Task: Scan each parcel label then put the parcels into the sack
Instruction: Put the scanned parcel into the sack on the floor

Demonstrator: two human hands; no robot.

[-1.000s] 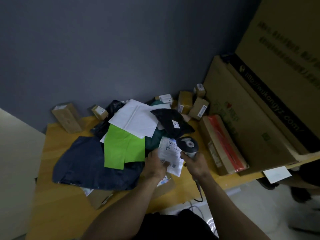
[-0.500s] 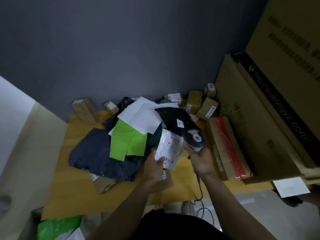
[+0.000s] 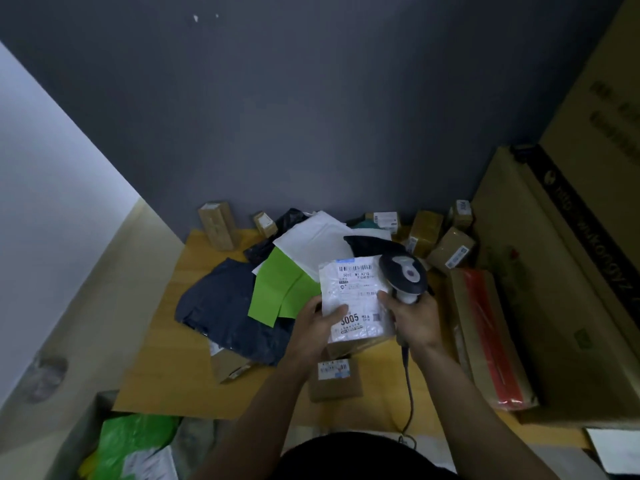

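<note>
My left hand (image 3: 317, 329) holds a white bubble-mailer parcel (image 3: 356, 299) above the table, its label with barcodes facing me. My right hand (image 3: 414, 320) grips the handle of a black and grey barcode scanner (image 3: 403, 273), whose head sits beside the parcel's top right corner; a fingertip touches the parcel's right edge. On the wooden table (image 3: 166, 368) behind lies a heap of soft parcels: dark blue (image 3: 221, 303), green (image 3: 280, 289), white (image 3: 311, 244) and black (image 3: 370, 244). The sack (image 3: 131, 441), showing green and white parcels, stands at the lower left below the table.
Small cardboard boxes (image 3: 426, 232) line the grey wall, another stands upright (image 3: 218, 225) at the left. A flat labelled box (image 3: 334, 377) lies under my hands. Large cartons (image 3: 561, 289) and a long box with red tape (image 3: 491, 337) fill the right side. The scanner cable (image 3: 408, 386) hangs over the table edge.
My left hand has lifted the white parcel up and turned its label toward me. The scanner moved closer beside it. The view shifted, bringing the sack into sight at lower left.
</note>
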